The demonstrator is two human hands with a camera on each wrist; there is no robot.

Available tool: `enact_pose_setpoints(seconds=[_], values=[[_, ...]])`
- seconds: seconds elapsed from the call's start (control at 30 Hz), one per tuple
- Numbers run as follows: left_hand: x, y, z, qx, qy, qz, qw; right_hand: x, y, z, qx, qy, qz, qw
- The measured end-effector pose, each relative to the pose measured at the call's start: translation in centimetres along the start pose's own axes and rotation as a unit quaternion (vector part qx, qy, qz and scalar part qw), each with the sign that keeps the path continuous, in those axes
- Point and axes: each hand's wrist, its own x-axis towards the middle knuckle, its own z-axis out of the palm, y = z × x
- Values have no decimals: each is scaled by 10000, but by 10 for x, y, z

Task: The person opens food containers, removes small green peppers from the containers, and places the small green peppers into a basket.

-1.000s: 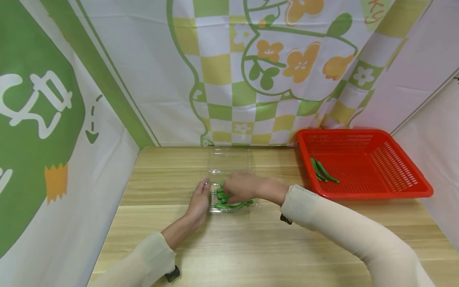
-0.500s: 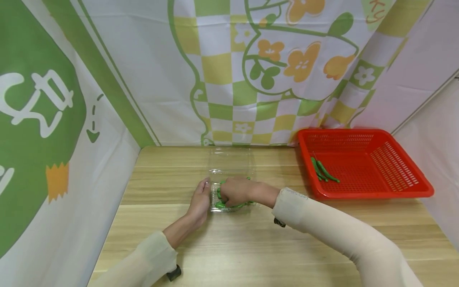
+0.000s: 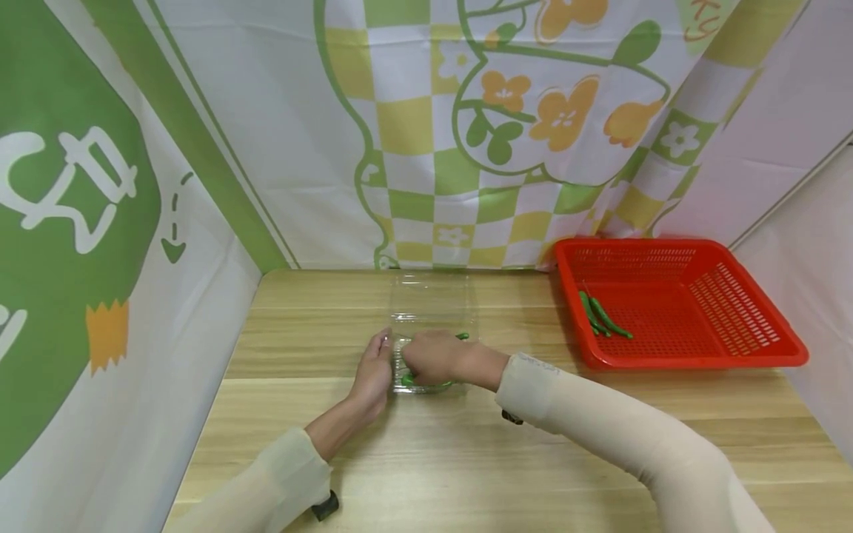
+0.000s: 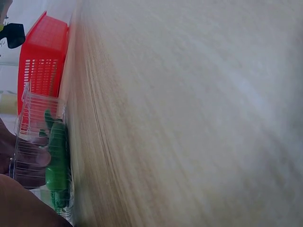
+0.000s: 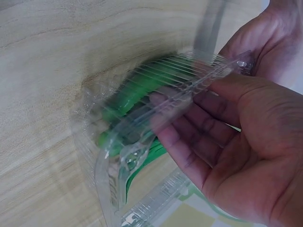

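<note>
A clear plastic box lies open on the wooden table with several green chili peppers inside. Along its left wall my left hand holds the box, thumb up near the rim. My right hand is down in the box, palm turned toward the right wrist camera, its fingers bent loosely against the peppers and the ribbed wall. From above, this hand hides most of the peppers; a pepper tip shows behind it. In the left wrist view, green peppers show through the box side.
The box's transparent lid is folded back toward the curtain. At the back right stands a red perforated basket with a few green chili peppers at its left end. Fabric walls border the table.
My right hand has shifted slightly left and settled deeper over the peppers, covering more of them. The left hand stays at the box's left side. The basket peppers have not moved.
</note>
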Motion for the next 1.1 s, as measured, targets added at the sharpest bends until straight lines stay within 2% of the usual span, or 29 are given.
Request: enact_pose_setpoints(seconds=[0.23,0.43,0.5,0.77,0.93,1.1], values=[[1,0,1,15,66,72,10000,1,-2,2,-278,29,117,9995],[0,0,2,-59,71,99,9999,1,1,11,-897,405,142,9950],[0,0,3,-74,88,94,9999,1,1,13,-954,483,128,9942],[-1,0,3,-9,29,76,10000,-1,7,11,-705,242,88,9972],[-1,0,3,-28,2,79,10000,-5,12,9,-351,66,6,9994],[-1,0,2,-39,-17,144,9999,-9,20,8,6,91,-72,9999]])
